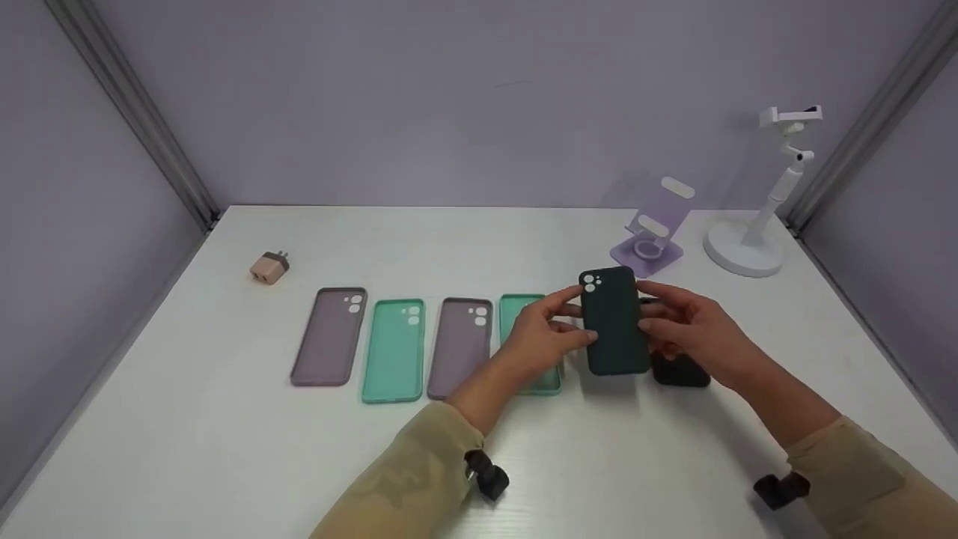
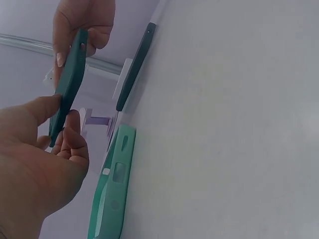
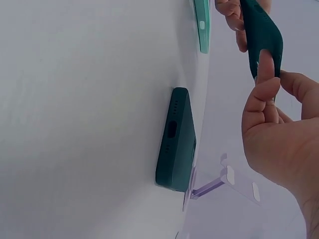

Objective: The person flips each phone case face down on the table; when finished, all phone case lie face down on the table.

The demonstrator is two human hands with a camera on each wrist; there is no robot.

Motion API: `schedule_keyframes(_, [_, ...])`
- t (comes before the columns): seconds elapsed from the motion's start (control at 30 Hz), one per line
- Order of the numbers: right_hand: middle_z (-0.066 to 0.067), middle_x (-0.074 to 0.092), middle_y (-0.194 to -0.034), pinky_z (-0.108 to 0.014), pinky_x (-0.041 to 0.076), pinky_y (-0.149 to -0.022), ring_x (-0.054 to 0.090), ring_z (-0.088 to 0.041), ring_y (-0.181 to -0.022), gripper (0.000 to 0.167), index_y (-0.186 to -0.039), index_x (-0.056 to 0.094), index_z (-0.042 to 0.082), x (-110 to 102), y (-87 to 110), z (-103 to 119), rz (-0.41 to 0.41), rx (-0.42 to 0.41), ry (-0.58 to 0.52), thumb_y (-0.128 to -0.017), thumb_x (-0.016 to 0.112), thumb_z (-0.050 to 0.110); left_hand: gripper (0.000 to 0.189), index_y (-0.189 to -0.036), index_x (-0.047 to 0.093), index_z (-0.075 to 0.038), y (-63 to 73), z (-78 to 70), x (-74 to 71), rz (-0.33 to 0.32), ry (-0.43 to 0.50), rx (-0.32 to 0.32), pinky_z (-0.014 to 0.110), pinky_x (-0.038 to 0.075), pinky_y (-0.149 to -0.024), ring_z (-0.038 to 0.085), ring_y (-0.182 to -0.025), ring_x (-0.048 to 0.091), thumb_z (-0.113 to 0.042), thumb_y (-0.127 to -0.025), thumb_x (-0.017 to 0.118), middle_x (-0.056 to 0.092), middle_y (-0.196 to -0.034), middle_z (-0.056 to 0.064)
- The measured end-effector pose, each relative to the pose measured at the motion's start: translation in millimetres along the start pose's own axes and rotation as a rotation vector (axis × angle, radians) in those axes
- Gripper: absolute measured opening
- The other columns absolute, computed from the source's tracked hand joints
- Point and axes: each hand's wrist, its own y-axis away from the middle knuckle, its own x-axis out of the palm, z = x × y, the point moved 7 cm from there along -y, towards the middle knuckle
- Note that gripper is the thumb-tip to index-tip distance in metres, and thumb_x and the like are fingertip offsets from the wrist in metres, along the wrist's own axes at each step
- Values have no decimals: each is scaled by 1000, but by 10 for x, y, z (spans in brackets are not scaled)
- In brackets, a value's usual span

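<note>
A dark green phone case (image 1: 615, 322) with camera cutouts at its top left is held up off the table between two hands. My left hand (image 1: 539, 333) pinches its left edge, and my right hand (image 1: 696, 326) grips the right edge with thumb and fingers. Below the right hand lies a second dark green phone case (image 3: 177, 144), partly covered by that hand in the head view. Under the left hand is a mint green phone case (image 1: 515, 308), partly hidden. Further left in the row lie a mauve case (image 1: 458, 352), another mint case (image 1: 394, 352) and another mauve case (image 1: 329, 337).
A pink plug adapter (image 1: 268, 268) lies at the back left of the white table (image 1: 224, 449). Toward the back right stand a purple phone stand (image 1: 658, 217) and a white stand with a round base (image 1: 745, 251). Purple panels (image 1: 419, 105) close off the back and sides.
</note>
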Motion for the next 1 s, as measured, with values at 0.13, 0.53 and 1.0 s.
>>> schedule_keyframes(0.13, [-17, 67, -135, -33, 58, -81, 72, -27, -100, 62, -163, 45, 19, -11, -30, -29, -17, -18, 79, -106, 69, 21, 71, -156, 55, -18, -27, 23, 3, -11, -48, -7, 29, 58, -84, 15, -96, 70, -6, -92, 83, 65, -126, 2])
schedule_keyframes(0.53, [-16, 68, -138, -62, 43, -111, 65, -36, -124, 71, -162, 45, 11, 70, -107, -65, -15, -116, 418, -100, 77, 21, 72, -158, 53, -19, -54, 117, 15, -14, -247, -45, 28, 57, -77, 12, -94, 64, -13, -93, 85, 61, -138, -1])
schedule_keyframes(1.0, [-13, 67, -138, -65, 40, -112, 61, -35, -125, 76, -162, 46, 14, 96, -156, -194, -13, -111, 483, -96, 81, 22, 78, -159, 50, -13, -68, 147, 83, -11, -365, -26, 24, 53, -83, 10, -93, 60, -8, -91, 85, 60, -142, 2])
